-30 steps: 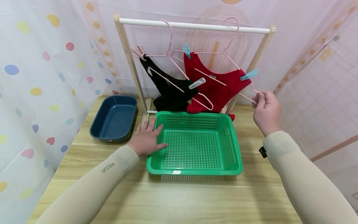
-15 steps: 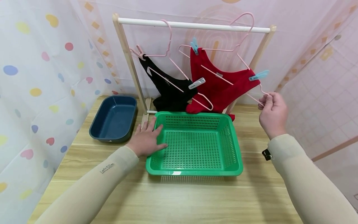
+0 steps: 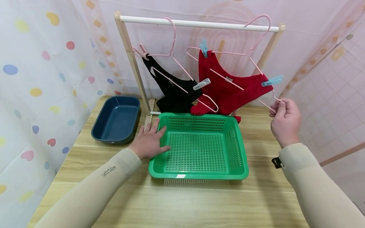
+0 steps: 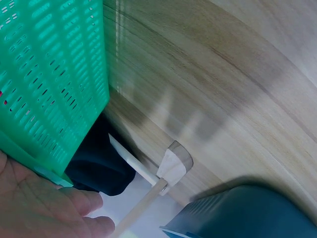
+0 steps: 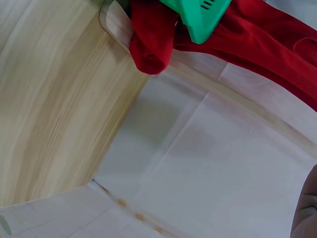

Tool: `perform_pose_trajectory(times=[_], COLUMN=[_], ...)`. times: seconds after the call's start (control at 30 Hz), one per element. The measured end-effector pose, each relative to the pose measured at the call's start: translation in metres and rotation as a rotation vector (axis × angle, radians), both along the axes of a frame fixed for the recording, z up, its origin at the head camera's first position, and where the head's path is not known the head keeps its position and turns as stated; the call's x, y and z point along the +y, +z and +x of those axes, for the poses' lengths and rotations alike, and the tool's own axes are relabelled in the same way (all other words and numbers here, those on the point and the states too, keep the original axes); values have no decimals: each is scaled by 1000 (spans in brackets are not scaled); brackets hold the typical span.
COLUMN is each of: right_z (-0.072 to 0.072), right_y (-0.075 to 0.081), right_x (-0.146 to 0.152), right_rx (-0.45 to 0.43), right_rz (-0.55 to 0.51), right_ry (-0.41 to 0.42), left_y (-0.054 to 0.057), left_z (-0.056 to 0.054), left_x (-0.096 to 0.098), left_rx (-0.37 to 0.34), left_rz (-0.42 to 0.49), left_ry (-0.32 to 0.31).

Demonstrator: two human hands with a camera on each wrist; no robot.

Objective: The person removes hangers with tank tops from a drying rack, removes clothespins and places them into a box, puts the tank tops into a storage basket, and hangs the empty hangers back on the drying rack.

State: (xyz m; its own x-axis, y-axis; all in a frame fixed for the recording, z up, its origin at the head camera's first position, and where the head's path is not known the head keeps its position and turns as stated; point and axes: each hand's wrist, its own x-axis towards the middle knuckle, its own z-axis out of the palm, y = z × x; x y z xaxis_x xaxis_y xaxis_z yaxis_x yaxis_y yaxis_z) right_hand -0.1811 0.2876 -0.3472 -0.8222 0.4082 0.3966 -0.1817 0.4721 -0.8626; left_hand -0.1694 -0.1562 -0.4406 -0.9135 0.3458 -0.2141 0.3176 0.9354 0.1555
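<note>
In the head view my right hand (image 3: 286,122) pinches the lower right end of a pink clothes hanger (image 3: 231,53) hooked over the rack's white rod (image 3: 196,23). From this hanger hangs a red garment (image 3: 220,95), tilted, held by a blue clothespin (image 3: 203,47) at each strap. My left hand (image 3: 148,142), fingers spread, rests on the left rim of a green perforated basket (image 3: 199,175). A black garment (image 3: 171,93) hangs on another pink hanger (image 3: 174,38) at left, with a pink clothespin and a white clothespin (image 3: 201,84). The right wrist view shows only the edge of my right hand (image 5: 304,210).
A dark blue basin (image 3: 115,123) stands on the wooden table (image 3: 199,205), left of the basket. The rack's wooden posts (image 3: 129,53) rise behind it. Patterned curtains (image 3: 51,79) enclose the table at the back and sides.
My right hand has moved right, sliding the hanger with the red garment along the rod, away from the black one. The left hand has stayed on the basket rim.
</note>
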Motion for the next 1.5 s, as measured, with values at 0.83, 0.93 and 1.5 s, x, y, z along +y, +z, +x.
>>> perform_pose_trajectory(times=[0.83, 0.93, 1.5], right_z=[35, 39, 58], right_y=[-14, -18, -37], right_x=[34, 37, 50], right_rx=[-14, -11, -92], right_rz=[-154, -160, -91], right_ry=[-63, -65, -108], left_y=[2, 2, 0], left_z=[-3, -2, 1], left_x=[-2, -2, -3], left_rx=[-5, -4, 6], left_rz=[0, -1, 8], left_ry=[1, -1, -2])
